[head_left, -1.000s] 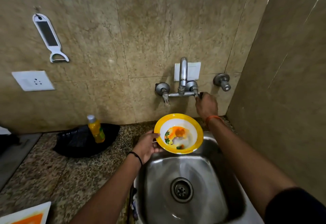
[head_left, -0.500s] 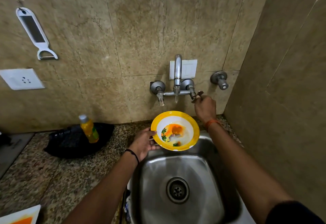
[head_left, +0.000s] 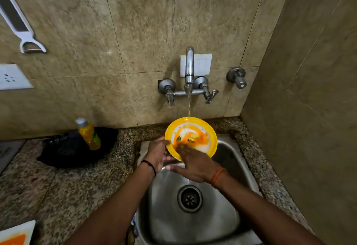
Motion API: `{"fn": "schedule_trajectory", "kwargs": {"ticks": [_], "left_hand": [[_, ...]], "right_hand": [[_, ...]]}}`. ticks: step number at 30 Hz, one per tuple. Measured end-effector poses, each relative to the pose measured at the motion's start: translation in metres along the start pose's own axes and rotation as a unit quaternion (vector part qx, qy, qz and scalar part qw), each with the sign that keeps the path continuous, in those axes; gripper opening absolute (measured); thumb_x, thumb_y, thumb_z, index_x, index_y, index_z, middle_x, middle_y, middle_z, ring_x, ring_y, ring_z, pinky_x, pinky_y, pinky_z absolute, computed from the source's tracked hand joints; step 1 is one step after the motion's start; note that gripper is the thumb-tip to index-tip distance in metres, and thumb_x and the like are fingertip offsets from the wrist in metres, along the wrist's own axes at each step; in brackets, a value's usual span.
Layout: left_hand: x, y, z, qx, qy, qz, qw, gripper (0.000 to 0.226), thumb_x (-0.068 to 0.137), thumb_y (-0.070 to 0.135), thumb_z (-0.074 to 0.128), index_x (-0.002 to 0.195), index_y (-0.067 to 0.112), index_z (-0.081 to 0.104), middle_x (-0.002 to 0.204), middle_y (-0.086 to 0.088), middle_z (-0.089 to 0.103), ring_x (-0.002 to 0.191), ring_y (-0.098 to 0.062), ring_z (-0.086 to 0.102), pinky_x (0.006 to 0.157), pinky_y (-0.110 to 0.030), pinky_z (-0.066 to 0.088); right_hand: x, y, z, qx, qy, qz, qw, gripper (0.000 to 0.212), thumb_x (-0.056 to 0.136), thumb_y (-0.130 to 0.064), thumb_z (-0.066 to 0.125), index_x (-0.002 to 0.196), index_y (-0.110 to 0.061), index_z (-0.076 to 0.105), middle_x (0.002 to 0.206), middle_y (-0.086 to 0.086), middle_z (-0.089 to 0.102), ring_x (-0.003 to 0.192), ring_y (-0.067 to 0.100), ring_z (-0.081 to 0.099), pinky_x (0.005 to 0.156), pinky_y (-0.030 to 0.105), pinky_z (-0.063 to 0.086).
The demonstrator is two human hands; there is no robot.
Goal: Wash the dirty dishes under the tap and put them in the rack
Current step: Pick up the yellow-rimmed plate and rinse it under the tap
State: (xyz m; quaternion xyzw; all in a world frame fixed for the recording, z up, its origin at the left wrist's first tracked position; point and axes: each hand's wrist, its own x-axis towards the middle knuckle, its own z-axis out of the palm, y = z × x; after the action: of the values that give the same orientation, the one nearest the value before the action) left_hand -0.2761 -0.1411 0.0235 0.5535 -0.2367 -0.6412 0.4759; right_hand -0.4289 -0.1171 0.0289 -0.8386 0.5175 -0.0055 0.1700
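A yellow-rimmed plate point(head_left: 201, 127) with orange food smears is tilted over the back of the steel sink point(head_left: 228, 214). My left hand point(head_left: 157, 155) grips its left edge. My right hand point(head_left: 195, 162) lies on the plate's lower face with straight fingers touching the smeared surface. Water runs from the wall tap point(head_left: 189, 67) in a thin stream onto the plate's upper part.
A yellow liquid bottle point(head_left: 88, 133) stands on a black bag point(head_left: 67, 151) on the granite counter point(head_left: 58, 190) to the left. A peeler point(head_left: 19, 24) and a socket point(head_left: 11, 77) are on the tiled wall. A side wall closes in on the right.
My right hand left the tap handle and came down onto the plate. Water now flows from the spout. The orange smear has spread across the plate.
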Motion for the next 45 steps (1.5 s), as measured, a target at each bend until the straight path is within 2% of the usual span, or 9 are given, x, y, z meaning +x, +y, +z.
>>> {"fn": "schedule_trajectory", "kwargs": {"ticks": [4,8,12,15,27,31,36,40,45], "left_hand": [[0.001,-0.003,-0.006,0.012,-0.015,-0.003,1.000,0.031,0.093,0.001,0.045,0.119,0.009,0.060,0.089,-0.014,0.067,0.064,-0.023,0.066,0.046,-0.032,0.055],[0.003,-0.004,-0.005,0.029,-0.011,-0.013,0.999,0.032,0.092,0.001,0.046,0.120,0.006,0.060,0.085,-0.013,0.068,0.058,-0.021,0.068,0.047,-0.033,0.055],[0.005,-0.004,-0.004,0.017,-0.010,-0.011,1.000,0.029,0.093,0.002,0.047,0.118,0.008,0.061,0.088,-0.014,0.069,0.064,-0.024,0.069,0.049,-0.035,0.056],[0.005,-0.003,0.001,0.009,0.004,-0.014,1.000,0.032,0.092,0.000,0.045,0.120,0.007,0.060,0.084,-0.014,0.068,0.056,-0.021,0.069,0.048,-0.036,0.057],[0.008,-0.001,-0.006,-0.052,0.012,-0.022,0.998,0.038,0.096,0.002,0.041,0.133,0.003,0.050,0.104,-0.020,0.063,0.078,-0.028,0.063,0.046,-0.034,0.057],[0.007,-0.003,-0.004,-0.033,0.006,-0.020,0.999,0.038,0.095,0.003,0.042,0.132,0.004,0.052,0.100,-0.018,0.063,0.069,-0.025,0.065,0.048,-0.036,0.057],[0.006,-0.008,-0.003,-0.042,-0.017,-0.033,0.998,0.031,0.095,0.002,0.042,0.123,0.006,0.054,0.093,-0.016,0.066,0.072,-0.027,0.066,0.052,-0.038,0.057],[0.006,-0.010,-0.001,-0.028,-0.014,-0.032,0.999,0.030,0.093,0.000,0.044,0.119,0.002,0.057,0.077,-0.014,0.068,0.054,-0.022,0.067,0.047,-0.033,0.056],[0.006,-0.007,0.001,-0.026,-0.032,-0.036,0.999,0.029,0.094,0.001,0.045,0.120,0.005,0.056,0.083,-0.014,0.066,0.063,-0.022,0.065,0.053,-0.036,0.057]], "right_hand": [[0.010,0.024,0.004,-0.052,0.059,0.038,0.996,0.110,0.073,-0.081,-0.018,0.145,-0.020,0.040,0.154,0.007,0.035,0.146,0.024,0.022,0.120,0.039,0.013],[0.003,0.010,0.010,0.050,-0.032,0.018,0.998,0.059,0.100,-0.055,0.014,0.149,-0.027,0.031,0.159,0.001,0.025,0.147,0.022,0.017,0.118,0.038,0.015],[0.005,0.019,0.001,0.032,0.072,0.090,0.993,0.071,0.089,-0.042,0.002,0.137,-0.016,0.048,0.147,0.013,0.043,0.138,0.029,0.036,0.112,0.039,0.029],[0.000,0.000,0.002,0.088,-0.006,0.043,0.995,0.042,0.100,-0.029,0.032,0.136,-0.020,0.050,0.140,0.011,0.053,0.129,0.030,0.048,0.104,0.040,0.041],[-0.012,0.020,0.000,-0.066,0.140,0.081,0.985,0.076,0.092,-0.068,0.008,0.115,-0.026,0.067,0.128,0.000,0.063,0.132,0.020,0.045,0.118,0.044,0.014],[-0.023,0.000,0.006,0.042,0.065,0.020,0.997,0.063,0.090,-0.070,0.031,0.123,-0.025,0.060,0.128,0.001,0.062,0.123,0.021,0.052,0.104,0.033,0.036],[-0.013,0.015,0.005,-0.049,0.121,0.081,0.988,0.096,0.080,-0.079,-0.005,0.125,-0.024,0.060,0.136,0.002,0.057,0.134,0.021,0.042,0.115,0.040,0.019],[-0.014,-0.001,0.004,0.072,0.043,0.035,0.996,0.062,0.090,-0.072,0.028,0.122,-0.029,0.060,0.124,0.001,0.065,0.115,0.021,0.057,0.092,0.033,0.044],[0.005,0.017,0.001,-0.002,0.031,0.093,0.995,0.076,0.090,-0.070,0.012,0.136,-0.022,0.049,0.143,0.008,0.049,0.133,0.027,0.041,0.109,0.039,0.029]]}}
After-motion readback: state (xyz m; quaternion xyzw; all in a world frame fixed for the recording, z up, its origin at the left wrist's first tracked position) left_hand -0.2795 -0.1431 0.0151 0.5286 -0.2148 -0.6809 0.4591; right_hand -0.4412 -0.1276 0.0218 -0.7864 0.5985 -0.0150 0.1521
